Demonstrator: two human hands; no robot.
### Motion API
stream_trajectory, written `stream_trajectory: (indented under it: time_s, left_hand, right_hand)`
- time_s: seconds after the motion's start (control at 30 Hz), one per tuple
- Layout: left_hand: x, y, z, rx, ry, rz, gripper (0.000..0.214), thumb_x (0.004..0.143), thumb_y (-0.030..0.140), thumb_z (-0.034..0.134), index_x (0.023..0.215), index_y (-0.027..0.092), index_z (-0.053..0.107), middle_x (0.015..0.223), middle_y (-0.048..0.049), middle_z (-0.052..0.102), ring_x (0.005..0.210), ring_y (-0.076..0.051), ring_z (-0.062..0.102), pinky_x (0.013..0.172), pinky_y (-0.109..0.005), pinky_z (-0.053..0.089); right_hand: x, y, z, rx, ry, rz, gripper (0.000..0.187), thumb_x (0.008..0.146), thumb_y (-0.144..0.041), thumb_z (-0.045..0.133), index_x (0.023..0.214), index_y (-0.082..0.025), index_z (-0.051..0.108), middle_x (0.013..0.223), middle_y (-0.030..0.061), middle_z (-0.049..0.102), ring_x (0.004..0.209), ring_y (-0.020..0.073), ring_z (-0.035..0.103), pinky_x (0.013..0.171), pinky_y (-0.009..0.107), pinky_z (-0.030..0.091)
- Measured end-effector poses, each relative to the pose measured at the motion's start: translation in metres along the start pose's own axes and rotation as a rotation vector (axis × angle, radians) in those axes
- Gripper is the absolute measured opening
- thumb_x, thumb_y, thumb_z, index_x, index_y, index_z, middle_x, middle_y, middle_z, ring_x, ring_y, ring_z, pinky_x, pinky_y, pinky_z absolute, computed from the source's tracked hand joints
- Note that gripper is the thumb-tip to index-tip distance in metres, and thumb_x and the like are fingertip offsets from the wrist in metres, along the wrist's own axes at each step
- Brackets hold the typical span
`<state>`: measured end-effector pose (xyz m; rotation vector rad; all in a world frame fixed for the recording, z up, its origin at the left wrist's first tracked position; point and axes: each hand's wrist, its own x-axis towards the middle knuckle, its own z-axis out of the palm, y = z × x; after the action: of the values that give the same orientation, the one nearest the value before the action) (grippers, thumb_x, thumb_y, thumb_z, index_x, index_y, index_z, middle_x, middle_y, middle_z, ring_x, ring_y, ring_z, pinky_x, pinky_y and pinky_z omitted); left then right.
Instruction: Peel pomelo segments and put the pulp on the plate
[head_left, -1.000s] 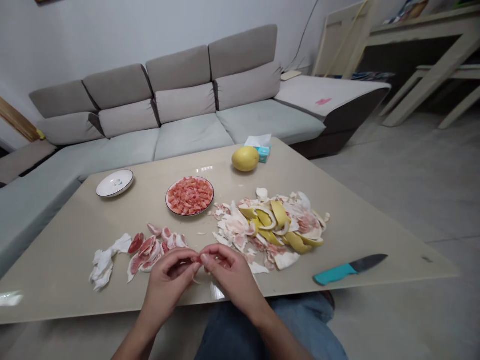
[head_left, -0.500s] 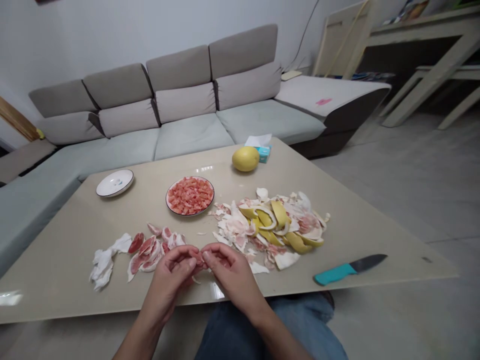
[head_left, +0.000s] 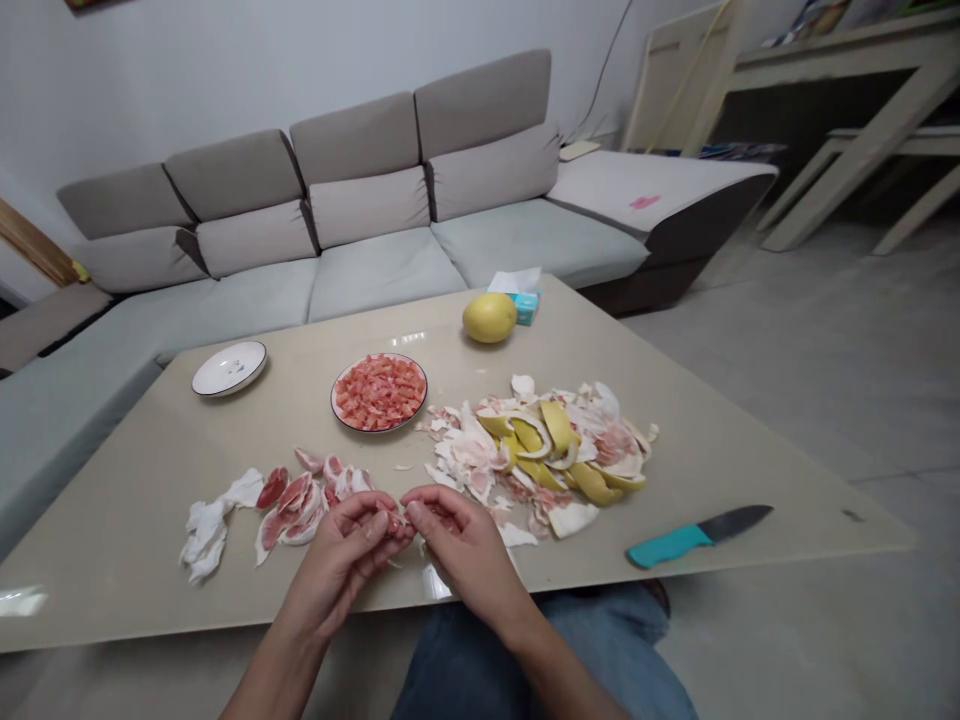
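Home living room — long grey sectional sofa point(head_left: 360, 200) along wall, low glossy bench point(head_left: 127, 510) in front, tissue box point(head_left: 526, 309) on it — tiled floor point(head_left: 810, 400), pale wooden shelf point(head_left: 847, 45) in corner beyond sofa.

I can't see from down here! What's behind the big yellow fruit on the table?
A small blue tissue box with a white tissue poking out of its top sits behind the yellow pomelo. The pomelo covers part of the box, so that part can't be seen.
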<state>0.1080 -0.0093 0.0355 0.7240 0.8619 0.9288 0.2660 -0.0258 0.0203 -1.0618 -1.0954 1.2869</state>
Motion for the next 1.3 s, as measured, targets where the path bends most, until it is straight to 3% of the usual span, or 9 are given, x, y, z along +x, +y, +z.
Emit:
stream_trajectory:
  time_s: [0.23, 0.5, 0.77, 1.13, 1.3]
  left_hand:
    - [-0.002, 0.003, -0.007, 0.020, -0.115, -0.144, 0.018, 0.078, 0.020, 0.077, 0.092, 0.012, 0.071, 0.076, -0.0036, 0.066, 0.072, -0.013, 0.068, 0.079, -0.029, 0.058]
    - [-0.003, 0.007, -0.007, -0.020, -0.151, -0.159, 0.020, 0.076, 0.016, 0.078, 0.095, 0.014, 0.071, 0.075, -0.0020, 0.064, 0.070, -0.010, 0.063, 0.081, -0.033, 0.059]
    - [-0.001, 0.002, -0.004, 0.034, -0.076, -0.114, 0.013, 0.081, 0.022, 0.075, 0.089, 0.014, 0.069, 0.074, -0.0020, 0.065, 0.070, -0.010, 0.065, 0.076, -0.028, 0.059]
    - [-0.001, 0.003, -0.005, 0.069, -0.083, -0.134, 0.013, 0.079, 0.019, 0.076, 0.081, 0.013, 0.065, 0.069, -0.0003, 0.060, 0.063, -0.008, 0.058, 0.069, -0.027, 0.060]
    - [-0.001, 0.002, -0.007, 0.096, -0.056, -0.116, 0.015, 0.078, 0.022, 0.077, 0.081, 0.013, 0.065, 0.071, -0.0007, 0.061, 0.065, -0.009, 0.060, 0.075, -0.031, 0.059]
  right_hand:
    - [0.000, -0.002, 0.000, -0.003, 0.015, -0.026, 0.026, 0.085, -0.044, 0.063, 0.088, -0.019, 0.070, 0.085, 0.0037, 0.074, 0.076, 0.0179, 0.069, 0.070, 0.027, 0.054]
    - [-0.001, 0.001, -0.001, -0.035, 0.028, -0.040, 0.023, 0.086, -0.041, 0.063, 0.089, -0.019, 0.070, 0.085, 0.0032, 0.073, 0.076, 0.0170, 0.068, 0.070, 0.026, 0.053]
    - [-0.001, 0.003, 0.000, -0.055, -0.013, -0.055, 0.020, 0.089, -0.037, 0.060, 0.091, -0.019, 0.069, 0.084, 0.0027, 0.073, 0.074, 0.0166, 0.068, 0.068, 0.026, 0.053]
    - [0.001, 0.006, 0.001, -0.107, 0.070, -0.056, 0.022, 0.087, -0.037, 0.060, 0.090, -0.017, 0.069, 0.083, 0.0037, 0.071, 0.075, 0.0168, 0.065, 0.069, 0.026, 0.050]
    - [0.001, 0.013, 0.003, -0.058, 0.087, -0.023, 0.024, 0.087, -0.041, 0.060, 0.091, -0.018, 0.068, 0.080, 0.0033, 0.070, 0.073, 0.0171, 0.064, 0.063, 0.025, 0.048]
